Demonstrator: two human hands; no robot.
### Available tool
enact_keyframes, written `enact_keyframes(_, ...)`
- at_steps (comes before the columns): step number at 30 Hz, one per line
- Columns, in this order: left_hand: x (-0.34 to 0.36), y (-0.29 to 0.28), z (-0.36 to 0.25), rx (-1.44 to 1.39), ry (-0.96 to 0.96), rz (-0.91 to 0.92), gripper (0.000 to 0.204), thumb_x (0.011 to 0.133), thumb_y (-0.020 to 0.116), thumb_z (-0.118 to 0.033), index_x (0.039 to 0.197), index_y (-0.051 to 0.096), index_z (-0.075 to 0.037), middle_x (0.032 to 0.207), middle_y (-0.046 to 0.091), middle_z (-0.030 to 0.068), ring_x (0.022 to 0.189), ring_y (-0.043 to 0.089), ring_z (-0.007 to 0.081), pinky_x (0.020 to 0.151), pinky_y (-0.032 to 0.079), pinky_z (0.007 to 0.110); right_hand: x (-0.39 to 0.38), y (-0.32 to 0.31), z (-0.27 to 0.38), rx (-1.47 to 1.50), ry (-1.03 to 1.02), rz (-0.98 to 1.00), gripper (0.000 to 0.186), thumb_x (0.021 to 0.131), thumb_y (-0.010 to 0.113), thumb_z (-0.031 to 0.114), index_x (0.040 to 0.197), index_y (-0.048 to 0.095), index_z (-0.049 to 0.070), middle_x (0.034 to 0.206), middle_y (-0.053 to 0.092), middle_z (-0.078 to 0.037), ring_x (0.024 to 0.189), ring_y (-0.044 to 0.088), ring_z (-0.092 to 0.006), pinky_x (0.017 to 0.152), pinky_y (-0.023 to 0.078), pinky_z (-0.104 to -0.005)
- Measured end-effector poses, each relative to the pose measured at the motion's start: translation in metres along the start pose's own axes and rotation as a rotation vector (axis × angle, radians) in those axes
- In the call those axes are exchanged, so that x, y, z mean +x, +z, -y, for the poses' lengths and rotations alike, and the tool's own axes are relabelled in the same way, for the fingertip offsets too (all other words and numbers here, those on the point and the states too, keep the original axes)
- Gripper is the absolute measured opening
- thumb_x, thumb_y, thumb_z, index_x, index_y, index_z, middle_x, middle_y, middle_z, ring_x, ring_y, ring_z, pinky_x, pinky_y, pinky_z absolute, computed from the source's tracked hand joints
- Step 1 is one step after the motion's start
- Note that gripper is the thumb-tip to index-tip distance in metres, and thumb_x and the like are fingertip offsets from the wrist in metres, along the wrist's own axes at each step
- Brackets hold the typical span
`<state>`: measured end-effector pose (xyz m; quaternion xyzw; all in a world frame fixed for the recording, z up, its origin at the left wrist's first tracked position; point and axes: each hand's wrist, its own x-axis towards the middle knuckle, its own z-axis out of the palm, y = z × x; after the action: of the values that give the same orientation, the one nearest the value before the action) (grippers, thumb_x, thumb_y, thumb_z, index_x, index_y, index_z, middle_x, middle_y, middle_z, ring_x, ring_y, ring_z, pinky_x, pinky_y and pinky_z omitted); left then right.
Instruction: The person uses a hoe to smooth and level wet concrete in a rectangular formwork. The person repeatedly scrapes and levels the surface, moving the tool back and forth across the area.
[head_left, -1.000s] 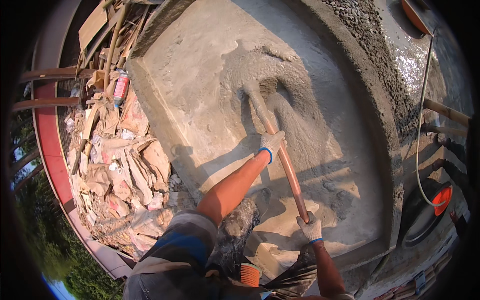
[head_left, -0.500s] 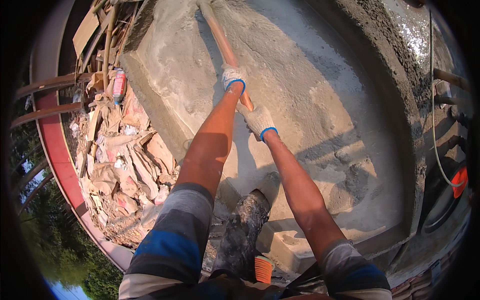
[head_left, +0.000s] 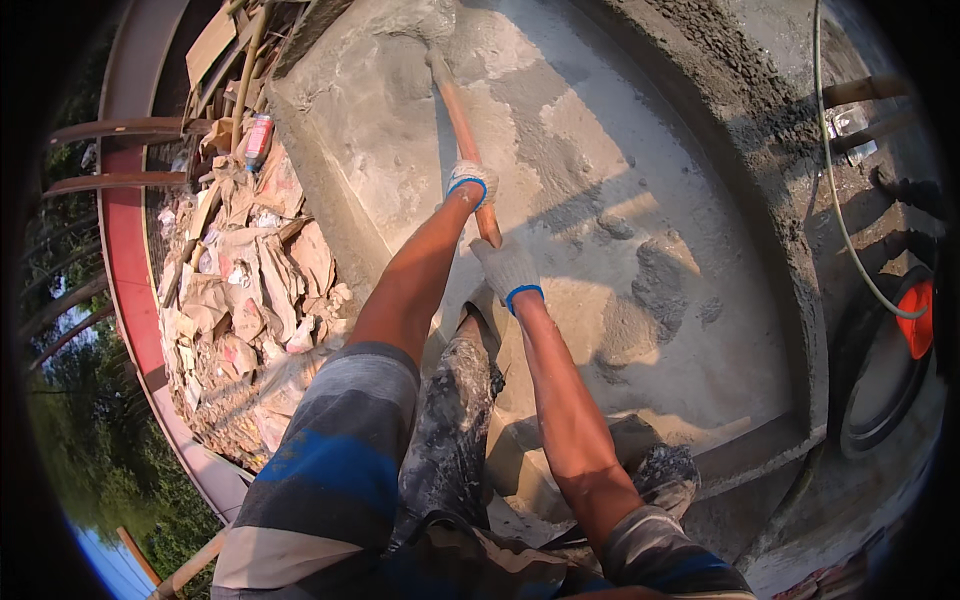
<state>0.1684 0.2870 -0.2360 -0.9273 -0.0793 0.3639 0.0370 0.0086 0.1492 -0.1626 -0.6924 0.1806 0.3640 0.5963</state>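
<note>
Both my hands wear whitish knit gloves with blue cuffs and grip one long wooden-handled tool [head_left: 460, 120]. My left hand [head_left: 473, 182] is wrapped round the shaft farther up. Nearer my body, my right hand [head_left: 508, 266] closes round the lower end. The handle slants away toward the far side of a large concrete trough [head_left: 690, 150]. Grey wet mortar [head_left: 400, 70] coats the tool's head and hides its shape. Beyond my right hand, lumpy grey mix [head_left: 655, 290] lies on the trough floor, partly in shadow.
Torn paper sacks [head_left: 260, 270] and a red-labelled bottle [head_left: 259, 140] lie left of the trough wall, with bamboo poles [head_left: 250, 70] behind. On the right are a thin hose [head_left: 838, 200], an orange-red object [head_left: 915, 318] and a black round rim [head_left: 850, 420]. My mortar-spattered boot [head_left: 445, 420] stands below.
The tool's head now shows nearer in the picture, with more mortar around it. My right hand sits slightly lower and farther left. The view has shifted, and my legs have changed position.
</note>
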Motion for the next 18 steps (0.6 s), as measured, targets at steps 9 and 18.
enact_keyframes(9, -0.12, 0.134, -0.09, -0.457, -0.251, -0.048, 0.038, 0.089, 0.067, -0.032, 0.114, 0.077, -0.004, 0.113, 0.078, 0.0188, 0.106, 0.075, 0.0354, 0.085, 0.06, 0.045, -0.244, -0.11, -0.081, 0.315, 0.244, 0.078, 0.047, 0.091, 0.072, 0.044, 0.094, 0.069, -0.002, 0.069, 0.066, -0.012, 0.062, 0.066, -0.0211, 0.058, 0.052, -0.0411)
enact_keyframes(18, -0.292, 0.271, -0.22, -1.671, -0.52, 0.482, 0.022, 0.093, 0.077, -0.023, 0.101, 0.066, -0.005, 0.083, 0.066, 0.0092, 0.071, 0.068, 0.0255, 0.063, 0.055, 0.045, -0.493, -0.227, -0.209, -0.094, 0.258, -0.126, 0.043, 0.089, 0.08, 0.039, 0.106, 0.072, 0.0, 0.083, 0.071, -0.024, 0.079, 0.072, -0.0403, 0.07, 0.055, -0.0443)
